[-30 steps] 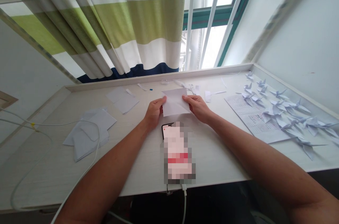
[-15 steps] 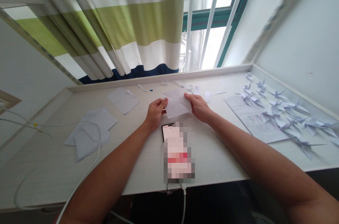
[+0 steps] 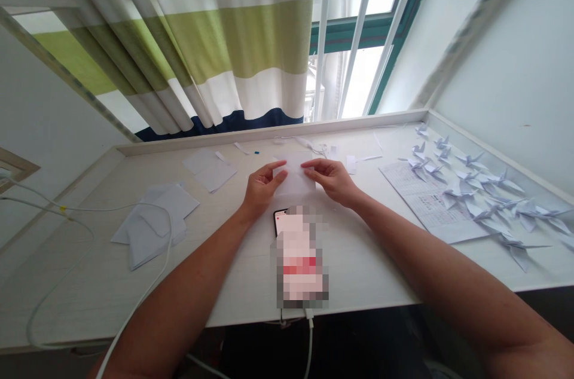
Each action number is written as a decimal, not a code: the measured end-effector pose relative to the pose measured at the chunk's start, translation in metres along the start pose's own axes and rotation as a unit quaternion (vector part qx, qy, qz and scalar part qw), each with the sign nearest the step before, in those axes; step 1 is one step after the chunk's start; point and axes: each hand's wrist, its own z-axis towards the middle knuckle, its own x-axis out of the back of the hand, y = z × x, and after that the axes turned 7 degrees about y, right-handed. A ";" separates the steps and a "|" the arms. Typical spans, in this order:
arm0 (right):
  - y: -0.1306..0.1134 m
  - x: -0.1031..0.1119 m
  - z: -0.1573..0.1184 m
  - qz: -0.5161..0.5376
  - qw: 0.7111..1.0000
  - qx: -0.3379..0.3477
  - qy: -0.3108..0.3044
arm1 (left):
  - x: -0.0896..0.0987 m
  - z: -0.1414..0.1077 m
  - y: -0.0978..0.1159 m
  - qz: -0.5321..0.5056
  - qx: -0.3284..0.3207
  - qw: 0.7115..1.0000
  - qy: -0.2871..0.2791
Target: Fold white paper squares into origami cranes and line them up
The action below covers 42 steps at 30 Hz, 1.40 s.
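Note:
A white square of paper [image 3: 295, 180] is between my two hands, just beyond the phone. My left hand [image 3: 263, 188] pinches its left edge between thumb and fingers. At the paper's right side, my right hand [image 3: 332, 180] has its thumb and index finger close together on the sheet. The phone [image 3: 300, 259] lies on the white desk [image 3: 242, 283] below the paper, its screen lit and mostly blurred out, with a cable plugged into its near end.
Loose paper sheets [image 3: 156, 220] lie at the left under a white cable [image 3: 169, 235], and more sheets [image 3: 210, 171] lie behind them. Several folded paper cranes [image 3: 493, 205] stand at the right beside a written sheet [image 3: 417, 199]. Paper scraps [image 3: 351, 164] lie at the back.
The paper has turned and now sits squarer between my hands. My right hand has shifted its grip lower on the sheet, and my hands are closer together.

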 end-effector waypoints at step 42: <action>0.001 0.002 0.002 -0.128 0.985 0.101 0.057 | 0.010 0.006 0.008 0.148 -0.054 0.987 0.038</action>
